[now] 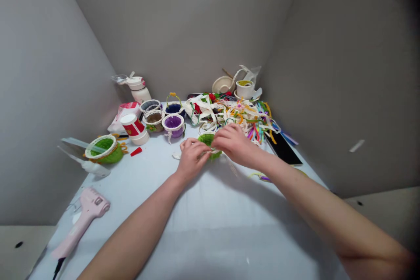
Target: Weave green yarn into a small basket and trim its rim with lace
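A small green basket point(206, 138) stands on the table between my hands, its near side partly covered by my fingers. My left hand point(193, 156) is closed at its near left rim, with the fingertips on the edge. From the right, my right hand point(234, 144) reaches over the basket, thumb and fingers pinched on a white lace trim point(215, 152) along the near rim. A loose end of lace hangs below that hand. My fingers hide exactly how the trim lies on the rim.
Several small baskets, one a purple basket point(173, 126), stand behind left. A heap of ribbons point(234, 111) lies behind right beside a black phone point(285, 151). On the left are a pink glue gun point(87, 214), a larger green basket point(106, 151) and a red-and-white container point(133, 127).
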Tool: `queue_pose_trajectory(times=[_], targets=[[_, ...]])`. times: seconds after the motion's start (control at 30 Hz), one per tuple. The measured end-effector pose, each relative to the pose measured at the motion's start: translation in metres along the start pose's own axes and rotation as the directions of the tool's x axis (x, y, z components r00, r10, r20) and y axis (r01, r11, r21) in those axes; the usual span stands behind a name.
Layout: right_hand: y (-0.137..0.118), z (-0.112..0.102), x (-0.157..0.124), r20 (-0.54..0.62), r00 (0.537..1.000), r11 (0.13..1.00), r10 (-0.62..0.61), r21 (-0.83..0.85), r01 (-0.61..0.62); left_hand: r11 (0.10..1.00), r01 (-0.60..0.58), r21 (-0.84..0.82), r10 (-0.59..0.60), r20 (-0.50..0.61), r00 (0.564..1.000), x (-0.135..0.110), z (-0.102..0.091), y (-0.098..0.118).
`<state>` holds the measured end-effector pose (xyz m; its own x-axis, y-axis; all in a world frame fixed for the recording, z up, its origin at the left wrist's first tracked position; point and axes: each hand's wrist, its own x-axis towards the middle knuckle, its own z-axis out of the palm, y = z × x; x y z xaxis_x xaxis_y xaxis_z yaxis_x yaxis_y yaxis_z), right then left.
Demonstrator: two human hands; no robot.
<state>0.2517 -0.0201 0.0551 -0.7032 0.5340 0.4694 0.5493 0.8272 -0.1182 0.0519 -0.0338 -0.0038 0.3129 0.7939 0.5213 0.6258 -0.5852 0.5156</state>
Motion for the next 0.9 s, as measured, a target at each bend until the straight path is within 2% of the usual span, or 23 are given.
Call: queue_pose_trajectory(times=[0.07,0.13,0.27,0.37,0.53,0.63,0.77,0.83,0.9], targets=[[-0.005,0.005,-0.012,-0.094,0.992,0.987,-0.086,-0.147,0.071,1.000,0.006,0.001,-0.006,0.005,1.000,0.000,-0.001,0.000],[-0.007,0.014,-0.019,-0.135,0.977,0.962,-0.163,-0.241,0.127,1.000,0.010,0.000,-0.010,0.008,1.000,0.001,-0.001,0.000],[-0.003,0.031,-0.020,-0.216,0.936,0.926,-0.278,-0.318,0.202,1.000,0.014,-0.001,-0.014,-0.003,1.000,0.000,0.000,-0.003],[-0.004,0.039,-0.015,-0.280,0.900,0.921,-0.333,-0.303,0.247,1.000,0.015,-0.014,-0.015,0.006,1.000,-0.001,0.001,-0.005],[-0.028,0.051,-0.012,-0.315,0.825,0.883,-0.468,-0.167,0.438,0.999,0.025,-0.039,-0.025,-0.018,1.000,0.001,0.001,-0.006],[-0.044,0.058,-0.014,-0.344,0.863,0.915,-0.370,0.026,0.403,0.999,0.033,-0.031,-0.033,-0.019,0.999,0.001,0.002,-0.005],[-0.060,0.060,-0.024,-0.372,0.919,0.894,-0.131,0.357,0.272,1.000,0.019,-0.018,-0.020,-0.033,0.999,-0.001,0.004,-0.005],[-0.070,0.059,-0.032,-0.325,0.944,0.845,0.060,0.520,0.126,1.000,0.021,-0.011,-0.021,-0.041,0.999,-0.002,0.004,-0.004],[-0.082,0.056,-0.042,-0.180,0.946,0.722,0.270,0.688,-0.076,1.000,0.030,-0.004,-0.030,-0.040,0.999,-0.002,0.004,-0.003]])
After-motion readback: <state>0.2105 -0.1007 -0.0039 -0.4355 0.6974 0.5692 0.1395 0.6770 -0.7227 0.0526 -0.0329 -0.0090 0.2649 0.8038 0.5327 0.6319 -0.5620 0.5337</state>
